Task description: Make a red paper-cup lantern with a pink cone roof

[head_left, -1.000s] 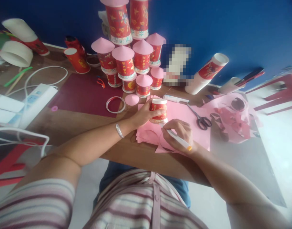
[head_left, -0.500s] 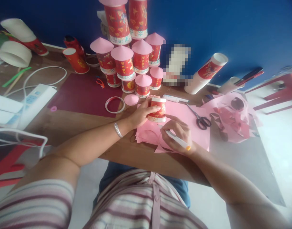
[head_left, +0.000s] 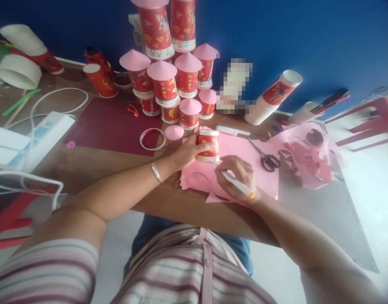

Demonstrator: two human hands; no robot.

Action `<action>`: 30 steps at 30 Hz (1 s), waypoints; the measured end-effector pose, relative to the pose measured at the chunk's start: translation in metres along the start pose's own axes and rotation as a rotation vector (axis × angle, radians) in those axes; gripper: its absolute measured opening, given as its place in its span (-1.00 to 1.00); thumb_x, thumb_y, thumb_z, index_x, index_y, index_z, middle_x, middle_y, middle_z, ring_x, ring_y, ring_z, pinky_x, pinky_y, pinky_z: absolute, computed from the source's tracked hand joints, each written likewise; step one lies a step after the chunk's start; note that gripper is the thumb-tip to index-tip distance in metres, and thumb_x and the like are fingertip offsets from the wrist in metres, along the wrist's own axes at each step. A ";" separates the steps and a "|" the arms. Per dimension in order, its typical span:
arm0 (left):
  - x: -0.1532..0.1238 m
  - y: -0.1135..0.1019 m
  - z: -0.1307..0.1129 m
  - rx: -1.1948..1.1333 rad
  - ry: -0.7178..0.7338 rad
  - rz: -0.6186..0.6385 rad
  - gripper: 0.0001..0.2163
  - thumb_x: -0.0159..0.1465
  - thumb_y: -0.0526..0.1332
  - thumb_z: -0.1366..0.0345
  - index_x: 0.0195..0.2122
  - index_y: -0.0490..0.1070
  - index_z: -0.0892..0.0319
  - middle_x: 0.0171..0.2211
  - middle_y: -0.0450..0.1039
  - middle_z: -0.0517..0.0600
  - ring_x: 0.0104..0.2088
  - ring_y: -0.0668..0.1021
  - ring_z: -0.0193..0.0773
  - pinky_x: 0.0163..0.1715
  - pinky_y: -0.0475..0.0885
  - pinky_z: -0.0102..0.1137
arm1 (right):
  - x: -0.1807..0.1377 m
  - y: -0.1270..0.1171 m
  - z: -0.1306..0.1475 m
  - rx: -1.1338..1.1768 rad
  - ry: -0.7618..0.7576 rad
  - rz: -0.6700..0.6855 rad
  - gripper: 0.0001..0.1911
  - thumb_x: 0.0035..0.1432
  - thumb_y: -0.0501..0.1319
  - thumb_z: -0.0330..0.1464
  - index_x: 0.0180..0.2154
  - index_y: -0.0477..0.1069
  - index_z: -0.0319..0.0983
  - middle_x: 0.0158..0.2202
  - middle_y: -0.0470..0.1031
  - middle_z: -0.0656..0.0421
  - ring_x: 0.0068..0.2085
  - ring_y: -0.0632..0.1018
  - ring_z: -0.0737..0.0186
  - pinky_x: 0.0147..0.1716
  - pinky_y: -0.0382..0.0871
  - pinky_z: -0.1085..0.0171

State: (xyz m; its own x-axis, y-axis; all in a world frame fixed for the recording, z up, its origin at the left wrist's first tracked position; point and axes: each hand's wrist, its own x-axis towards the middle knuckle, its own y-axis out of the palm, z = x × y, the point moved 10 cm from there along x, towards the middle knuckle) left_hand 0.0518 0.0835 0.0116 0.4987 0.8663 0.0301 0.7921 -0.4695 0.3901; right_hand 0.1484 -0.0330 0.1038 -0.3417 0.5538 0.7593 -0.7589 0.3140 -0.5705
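My left hand [head_left: 188, 151] is wrapped round a small red paper cup [head_left: 209, 147] with white bands at its top and bottom; the thumb lies across its front. Just right of the cup, my right hand [head_left: 238, 175] is closed on a white marker pen [head_left: 236, 183] with a yellow end. The pen's tip points up-left at the cup's lower white band; whether it touches cannot be made out. Beneath both hands lie pink paper sheets [head_left: 253, 147] with cut edges. A pink paper cone [head_left: 174, 132] rests left of the cup.
Several red cups with pink cone tops [head_left: 162, 80] are stacked behind. Scissors [head_left: 269, 162] lie on the right of the pink paper, beside crumpled pink scraps [head_left: 320, 164]. A roll of tape [head_left: 152, 139], a power strip [head_left: 50, 135] with white cables and a leaning cup stack [head_left: 260, 109] surround the workspace.
The cup has shifted very slightly left in my left hand. My right hand has moved a little to the right with the marker, and its fingers have drawn in.
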 end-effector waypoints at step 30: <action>0.000 0.000 0.002 0.017 -0.001 0.003 -0.65 0.18 0.53 0.19 -0.10 0.47 0.16 -0.22 0.54 -0.03 -0.20 0.59 -0.25 -0.15 0.51 -0.35 | 0.002 -0.001 -0.002 -0.101 0.042 -0.004 -0.82 0.30 0.27 -0.53 -0.27 0.39 -0.12 -0.50 0.54 0.32 -0.54 0.54 0.36 -0.51 0.40 0.37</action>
State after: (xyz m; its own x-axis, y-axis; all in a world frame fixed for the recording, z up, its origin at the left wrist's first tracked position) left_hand 0.0524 0.0836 0.0093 0.5018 0.8645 0.0300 0.7963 -0.4752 0.3743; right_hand 0.1500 -0.0307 0.1051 -0.3134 0.5839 0.7488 -0.6997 0.3911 -0.5979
